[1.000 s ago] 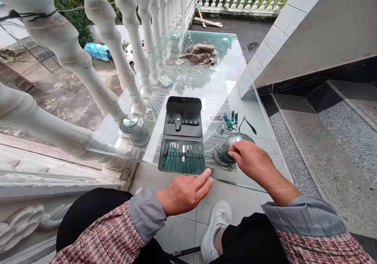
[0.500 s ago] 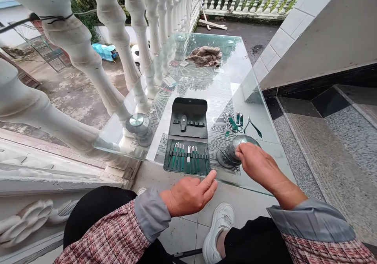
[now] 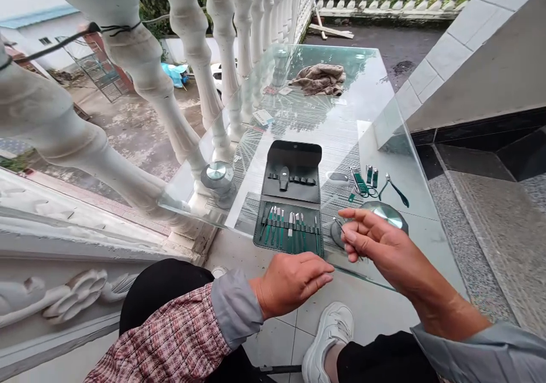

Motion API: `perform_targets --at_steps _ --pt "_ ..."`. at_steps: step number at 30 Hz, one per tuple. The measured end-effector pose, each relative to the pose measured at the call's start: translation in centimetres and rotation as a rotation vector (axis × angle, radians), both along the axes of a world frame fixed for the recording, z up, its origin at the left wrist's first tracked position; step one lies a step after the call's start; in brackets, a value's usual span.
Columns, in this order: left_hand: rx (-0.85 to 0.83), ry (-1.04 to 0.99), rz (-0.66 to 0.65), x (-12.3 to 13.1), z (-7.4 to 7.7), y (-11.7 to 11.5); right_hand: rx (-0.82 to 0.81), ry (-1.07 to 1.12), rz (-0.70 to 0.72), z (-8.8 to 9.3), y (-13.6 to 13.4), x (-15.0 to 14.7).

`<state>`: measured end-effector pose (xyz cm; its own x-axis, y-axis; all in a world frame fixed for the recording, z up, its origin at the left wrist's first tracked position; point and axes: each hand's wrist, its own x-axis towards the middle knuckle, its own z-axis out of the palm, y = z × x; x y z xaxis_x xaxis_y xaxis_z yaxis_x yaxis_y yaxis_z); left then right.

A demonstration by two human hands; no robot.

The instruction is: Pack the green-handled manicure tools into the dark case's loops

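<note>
My right hand (image 3: 377, 241) pinches a thin metal manicure tool (image 3: 338, 222) between thumb and fingers, above the table's near right part. Most of the tool is hidden by the fingers. My left hand (image 3: 294, 280) hovers by the near edge of a black manicure case (image 3: 291, 190), fingertips drawn together with nothing visible in them. The case lies unfolded on the glass table (image 3: 205, 198). Several green-handled tools (image 3: 290, 229) stand in its lower row of loops, while the upper loops hold no tools.
Right of the case lie green nail clippers (image 3: 359, 181) and a cuticle nipper (image 3: 396, 190). A crumpled brown cloth (image 3: 319, 79) rests at the table's far end. White balusters (image 3: 191, 58) line the left side, and stone steps (image 3: 482, 201) rise on the right.
My right hand has turned and opened out from a closed grip, and the thin tool's tip now shows. The left hand's extended index finger has drawn in. The view has shifted left.
</note>
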<state>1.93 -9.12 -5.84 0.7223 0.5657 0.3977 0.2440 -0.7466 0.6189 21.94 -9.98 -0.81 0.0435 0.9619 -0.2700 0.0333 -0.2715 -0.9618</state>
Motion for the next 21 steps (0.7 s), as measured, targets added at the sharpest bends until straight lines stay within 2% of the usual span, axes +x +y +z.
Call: perform_targets --at_steps 5,10,13,16,19,21 --pt "-0.206 0.019 0.005 0.1 0.1 -0.1 0.026 0.079 0.031 -0.2 -0.9 -2.6" --pt "-0.301 -0.059 0.031 0.3 -0.1 -0.2 0.024 0.092 0.075 -0.6 -1.4 -4.3" --pt "-0.365 -0.065 -0.001 0.2 0.1 -0.3 0.053 0.062 0.086 -0.2 -1.5 -4.3" --pt "-0.38 0.018 -0.009 0.1 0.5 -0.4 0.12 -0.024 0.008 0.3 -1.4 -3.2" --pt "-0.305 0.079 -0.015 0.1 0.8 -0.5 0.175 -0.144 -0.168 0.5 -1.3 -1.6" --pt "-0.261 0.093 -0.018 0.1 0.8 -0.5 0.191 -0.191 -0.203 0.6 -1.3 -0.8"
